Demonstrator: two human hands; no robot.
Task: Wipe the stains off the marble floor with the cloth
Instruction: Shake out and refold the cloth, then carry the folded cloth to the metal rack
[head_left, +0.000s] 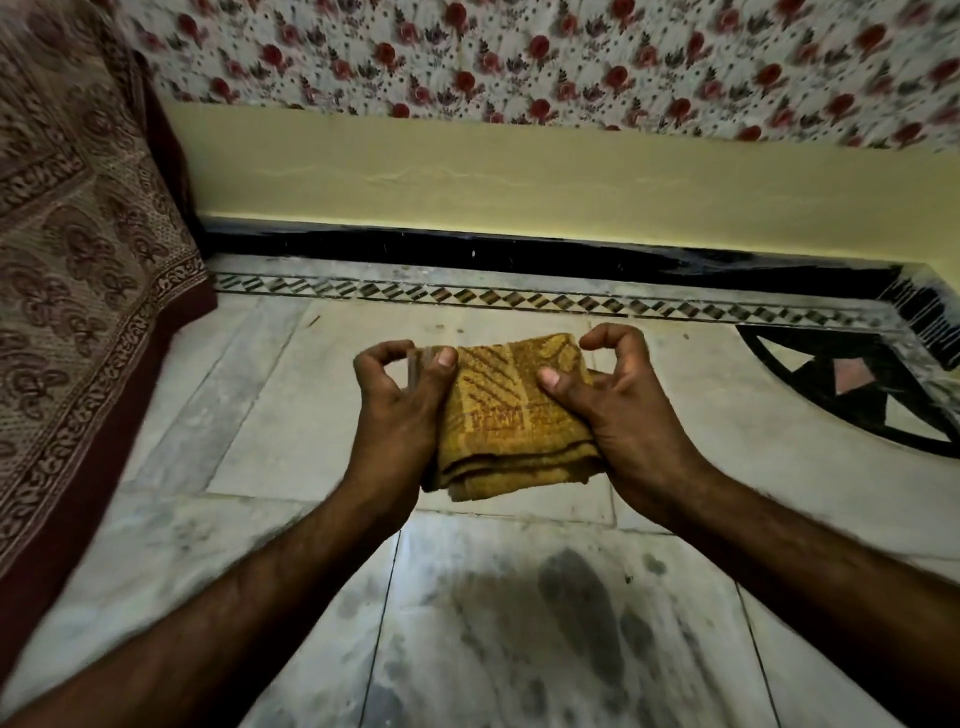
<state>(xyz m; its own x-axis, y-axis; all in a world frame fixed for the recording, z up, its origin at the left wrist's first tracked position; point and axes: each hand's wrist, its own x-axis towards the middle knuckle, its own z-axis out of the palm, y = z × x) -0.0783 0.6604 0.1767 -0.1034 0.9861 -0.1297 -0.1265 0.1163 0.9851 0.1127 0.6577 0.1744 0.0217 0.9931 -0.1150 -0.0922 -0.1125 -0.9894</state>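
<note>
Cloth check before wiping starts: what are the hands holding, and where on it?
The folded yellow cloth: the left hand grips its left edge, the right hand its right edge, thumbs on top.

Patterned maroon bedspread hangs at my left. Ahead, a floral cloth drapes above a yellow wall with a black skirting. Black inlay motif at right.

A home interior, likely a bedroom. Patterned bedspread draped at left of frame, floral fabric along the top, inlaid marble floor below a cream wall.
</note>
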